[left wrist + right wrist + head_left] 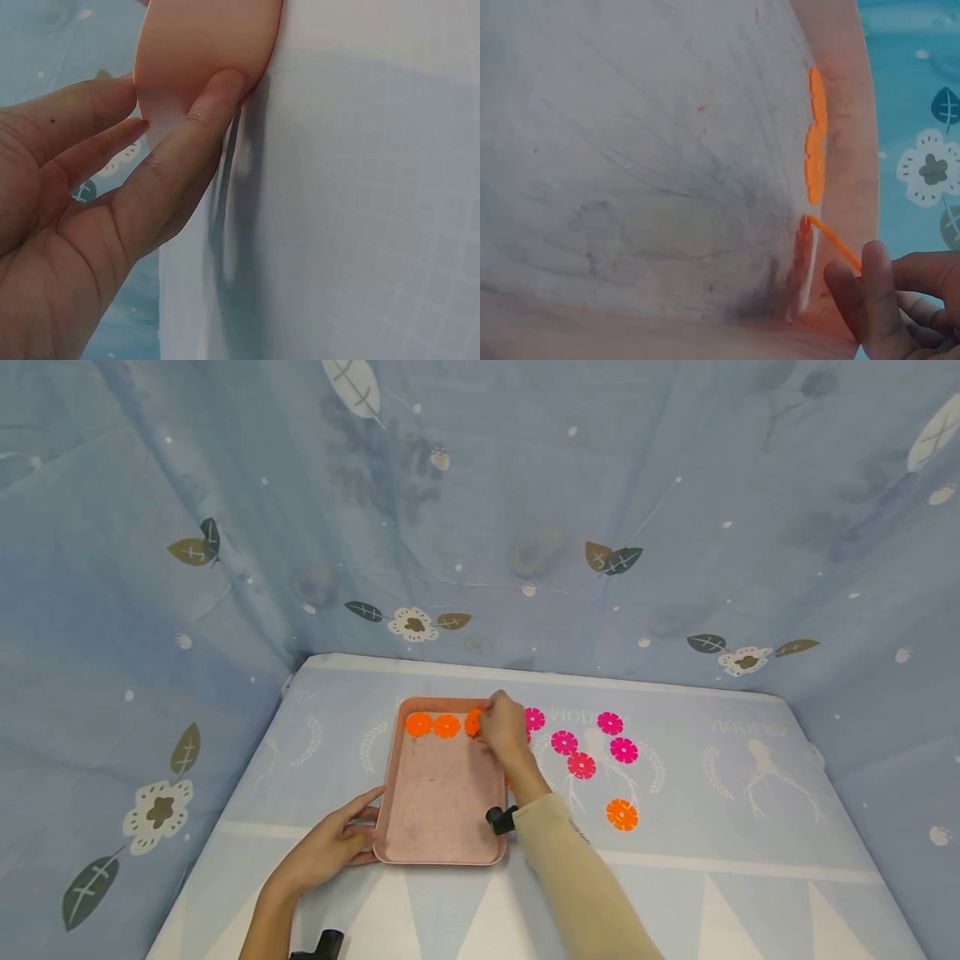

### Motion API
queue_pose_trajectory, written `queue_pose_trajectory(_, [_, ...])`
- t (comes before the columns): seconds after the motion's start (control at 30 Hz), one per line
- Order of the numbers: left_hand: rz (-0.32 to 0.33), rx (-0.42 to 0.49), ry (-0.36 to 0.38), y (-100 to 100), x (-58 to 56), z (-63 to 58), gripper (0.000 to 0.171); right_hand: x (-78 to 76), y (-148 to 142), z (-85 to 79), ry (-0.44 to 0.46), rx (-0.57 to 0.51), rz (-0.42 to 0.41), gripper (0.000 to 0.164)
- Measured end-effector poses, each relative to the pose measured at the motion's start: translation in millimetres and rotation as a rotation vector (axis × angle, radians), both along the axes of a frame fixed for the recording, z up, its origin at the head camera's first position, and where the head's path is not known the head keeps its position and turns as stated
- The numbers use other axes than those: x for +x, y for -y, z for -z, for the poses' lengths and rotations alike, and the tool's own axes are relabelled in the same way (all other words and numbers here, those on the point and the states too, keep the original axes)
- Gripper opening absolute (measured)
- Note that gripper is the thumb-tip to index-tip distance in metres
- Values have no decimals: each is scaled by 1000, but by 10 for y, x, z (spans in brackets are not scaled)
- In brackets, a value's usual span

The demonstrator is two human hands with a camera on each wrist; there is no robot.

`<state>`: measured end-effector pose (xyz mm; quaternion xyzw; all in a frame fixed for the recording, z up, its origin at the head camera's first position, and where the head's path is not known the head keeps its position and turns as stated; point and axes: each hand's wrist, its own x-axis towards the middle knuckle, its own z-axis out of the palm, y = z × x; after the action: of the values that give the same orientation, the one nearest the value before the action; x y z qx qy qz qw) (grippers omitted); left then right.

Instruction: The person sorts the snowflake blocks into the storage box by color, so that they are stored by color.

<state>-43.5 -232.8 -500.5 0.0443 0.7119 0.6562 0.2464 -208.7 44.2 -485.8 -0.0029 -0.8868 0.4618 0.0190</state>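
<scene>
Orange slotted disc (472, 723), pinched in your right hand (504, 728), looks mid-placement; next, likely lay it flat; your left hand (330, 843), fingers apart, touches the pink tray (442, 814).

Passage: the bare floor of the pink tray (442, 802) extends leftward and toward the person from the right fingers (877, 289), giving a low path. Obstructions: the tray's far wall (851, 135) stands just beyond these fingers. To their left, a narrow gap separates the pinched orange disc (472, 723) from the nearest flat orange disc (447, 726). The sleeve (577, 877) and black wrist device (498, 821) obstruct approach on the near side. Rightward, pink discs (564, 742) interrupt the tabletop (697, 810); open surface continues past them. The left fingers (165, 161) obstruct the tray's left edge.
</scene>
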Motion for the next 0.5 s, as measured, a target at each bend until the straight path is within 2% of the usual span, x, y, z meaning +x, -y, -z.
queue_pose_trajectory(0.13, [0, -6, 4, -8, 1, -12, 67, 14, -9, -48, -37, 103, -11, 7])
queue_pose_trajectory(0.23, [-3, -11, 3, -11, 1, -15, 67, 37, -53, -135, -26, 101, -15, 9])
queue_pose_trajectory(0.5, [-7, -24, 3, -21, 5, -34, 66, 149, -344, -422, -14, -43, -22, 19])
